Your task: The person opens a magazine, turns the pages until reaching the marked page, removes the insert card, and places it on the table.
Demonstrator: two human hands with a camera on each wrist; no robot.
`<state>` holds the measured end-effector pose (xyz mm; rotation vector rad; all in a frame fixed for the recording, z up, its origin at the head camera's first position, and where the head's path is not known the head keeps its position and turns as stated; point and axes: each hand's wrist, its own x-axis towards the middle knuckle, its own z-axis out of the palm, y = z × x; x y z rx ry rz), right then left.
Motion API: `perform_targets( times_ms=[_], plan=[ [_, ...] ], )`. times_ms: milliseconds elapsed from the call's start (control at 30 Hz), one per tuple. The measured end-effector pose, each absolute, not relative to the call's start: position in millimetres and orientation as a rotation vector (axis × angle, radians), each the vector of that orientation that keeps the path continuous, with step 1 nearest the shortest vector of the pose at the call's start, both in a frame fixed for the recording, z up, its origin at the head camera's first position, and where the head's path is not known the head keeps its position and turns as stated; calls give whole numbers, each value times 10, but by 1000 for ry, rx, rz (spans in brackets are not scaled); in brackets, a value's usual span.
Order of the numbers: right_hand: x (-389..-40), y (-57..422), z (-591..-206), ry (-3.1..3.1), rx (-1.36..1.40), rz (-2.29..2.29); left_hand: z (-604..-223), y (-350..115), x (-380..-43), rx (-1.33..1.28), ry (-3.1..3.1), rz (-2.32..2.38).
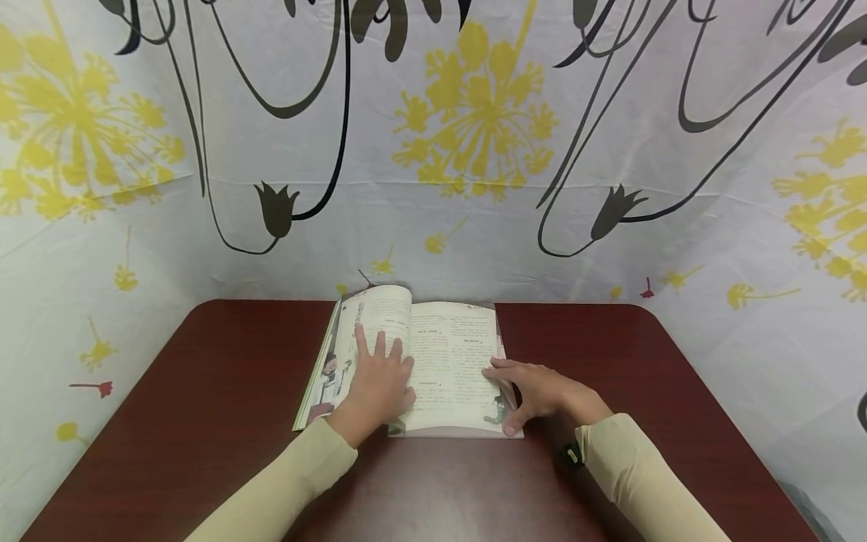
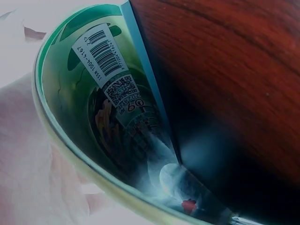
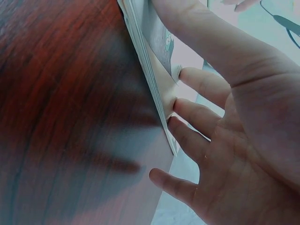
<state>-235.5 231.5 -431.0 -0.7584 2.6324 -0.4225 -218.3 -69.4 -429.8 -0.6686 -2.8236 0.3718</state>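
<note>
An open magazine [image 1: 450,361] lies on the dark red table, its left side curving up near the spine. My left hand [image 1: 379,380] rests on the left page with fingers spread. In the left wrist view, the green cover [image 2: 61,84] with a barcode label [image 2: 104,54] bows up from the table. At the right edge, my right hand [image 1: 545,391] has its thumb near the lower corner and its fingertips on the page. The right wrist view shows these fingers [image 3: 197,117] fairly straight against the page edges, where one page corner [image 3: 161,51] lifts slightly.
The wood-grain table [image 1: 203,391] extends on both sides of the magazine and in front of it. Behind it hangs a white cloth [image 1: 379,150] with yellow and dark flower prints. A dark band [image 1: 572,454] sits at the right wrist.
</note>
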Motion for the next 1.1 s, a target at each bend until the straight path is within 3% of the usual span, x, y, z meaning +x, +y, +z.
perform_targets(
  times_ms=[1100],
  plan=[
    [-2334, 2305, -4301, 2644, -807, -418, -4326, -605, -2168, -768, -2855, 91]
  ],
)
